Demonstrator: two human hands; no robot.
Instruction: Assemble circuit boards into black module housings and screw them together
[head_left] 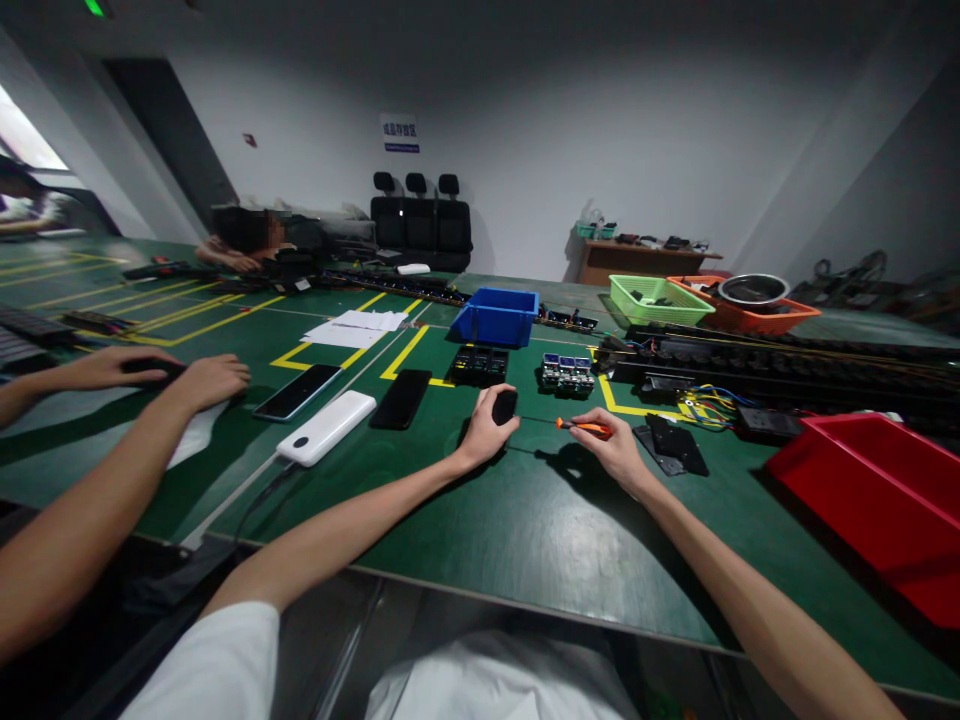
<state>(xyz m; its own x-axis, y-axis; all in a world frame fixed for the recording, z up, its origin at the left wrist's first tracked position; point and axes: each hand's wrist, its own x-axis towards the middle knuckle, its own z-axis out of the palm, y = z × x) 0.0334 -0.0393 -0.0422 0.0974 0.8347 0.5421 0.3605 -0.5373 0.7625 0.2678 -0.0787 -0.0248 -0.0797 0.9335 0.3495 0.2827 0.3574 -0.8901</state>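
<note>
While the left hand (487,430) pinches a black part (505,406) nearer than the blue bin (491,326), the right hand (611,450) grips an orange screwdriver (589,429); work seems unfinished, tip contact unclear.

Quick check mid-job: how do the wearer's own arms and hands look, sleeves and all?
The left hand and right hand are bare, with no glove or watch showing. Both forearms are uncovered. A plain white short sleeve covers the left upper arm; the right sleeve is out of frame.
</note>
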